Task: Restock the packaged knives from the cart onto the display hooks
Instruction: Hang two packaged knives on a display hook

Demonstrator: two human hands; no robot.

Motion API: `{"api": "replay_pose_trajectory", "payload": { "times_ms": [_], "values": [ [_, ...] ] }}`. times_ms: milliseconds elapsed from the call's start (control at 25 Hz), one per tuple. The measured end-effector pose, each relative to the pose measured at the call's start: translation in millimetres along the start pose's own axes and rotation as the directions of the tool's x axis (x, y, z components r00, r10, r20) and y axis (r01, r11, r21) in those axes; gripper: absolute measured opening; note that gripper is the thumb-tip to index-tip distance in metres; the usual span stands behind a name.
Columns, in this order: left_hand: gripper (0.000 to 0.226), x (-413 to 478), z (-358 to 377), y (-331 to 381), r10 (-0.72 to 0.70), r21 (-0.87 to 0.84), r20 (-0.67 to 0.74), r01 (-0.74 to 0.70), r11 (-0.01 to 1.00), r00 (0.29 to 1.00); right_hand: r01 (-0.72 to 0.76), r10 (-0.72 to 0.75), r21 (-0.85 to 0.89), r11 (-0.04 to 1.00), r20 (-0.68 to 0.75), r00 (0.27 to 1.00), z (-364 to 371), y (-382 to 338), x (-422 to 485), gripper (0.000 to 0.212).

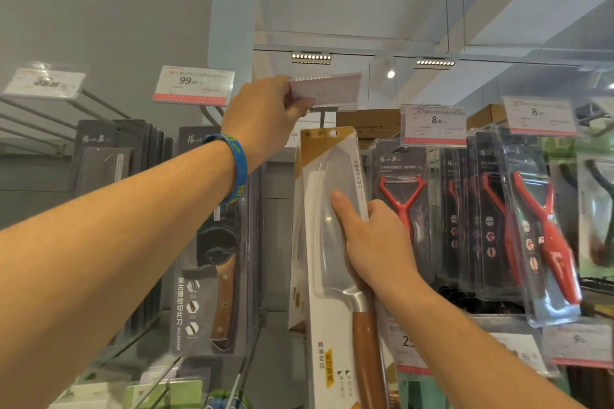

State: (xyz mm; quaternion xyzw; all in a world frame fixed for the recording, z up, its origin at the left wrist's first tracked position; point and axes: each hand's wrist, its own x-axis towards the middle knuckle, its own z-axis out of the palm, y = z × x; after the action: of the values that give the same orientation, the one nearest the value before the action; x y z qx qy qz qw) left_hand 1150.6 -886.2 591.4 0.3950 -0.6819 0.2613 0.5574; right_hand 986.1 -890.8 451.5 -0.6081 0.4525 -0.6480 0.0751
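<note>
A packaged knife (327, 242) in a white and gold card with a clear blister and a wooden handle stands upright in the middle. My right hand (372, 239) grips its right edge, thumb lying on the blister front. The hang hole at the card's top sits just under the end of a display hook (323, 116). My left hand (265, 113), with a blue wristband, pinches the price tag (327, 90) at that hook's tip and holds it tilted upward.
Dark boxed knives (212, 259) hang on the hooks to the left under a 99.00 tag (194, 85). Red peelers in clear packs (402, 199) hang close on the right under 8.90 tags. More goods and price tags sit on the row below.
</note>
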Motion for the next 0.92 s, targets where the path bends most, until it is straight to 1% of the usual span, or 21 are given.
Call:
{"api": "replay_pose_trajectory", "payload": {
  "times_ms": [120,240,360,480,640,800,920],
  "values": [
    [0.034,0.3,1.5,0.6,0.001,-0.013,-0.009,-0.001,1.000,1.000,0.002,-0.001,-0.026,1.000,0.037,0.999,2.6,-2.3,0.0,0.054],
    [0.033,0.8,1.7,-0.4,-0.002,-0.011,-0.013,0.002,1.000,1.000,0.031,-0.023,-0.108,0.994,0.079,0.997,2.9,-8.2,0.3,0.055],
    [0.034,0.6,2.1,-2.5,-0.001,-0.008,-0.009,0.001,1.000,1.000,0.063,-0.050,-0.155,0.986,0.087,0.995,-1.2,-9.7,-0.4,0.052],
    [0.032,-0.5,2.4,-2.7,0.009,-0.011,-0.019,-0.009,1.000,1.000,0.067,-0.056,-0.140,0.988,0.082,0.995,-4.7,-8.0,0.4,0.052],
    [0.029,-1.5,2.3,-2.6,0.015,-0.017,-0.022,-0.015,1.000,1.000,-0.008,0.008,-0.018,1.000,0.021,1.000,-9.2,-2.0,3.2,0.054],
    [0.031,-0.6,4.5,-2.5,0.009,-0.001,-0.026,-0.009,1.000,1.000,0.016,-0.011,-0.087,0.996,0.055,0.998,-9.7,-0.9,4.1,0.059],
    [0.032,-0.5,5.6,-1.7,0.010,-0.011,-0.041,-0.010,1.000,0.999,0.068,-0.053,-0.162,0.984,0.096,0.994,0.2,-4.1,2.9,0.061]
  ]
}}
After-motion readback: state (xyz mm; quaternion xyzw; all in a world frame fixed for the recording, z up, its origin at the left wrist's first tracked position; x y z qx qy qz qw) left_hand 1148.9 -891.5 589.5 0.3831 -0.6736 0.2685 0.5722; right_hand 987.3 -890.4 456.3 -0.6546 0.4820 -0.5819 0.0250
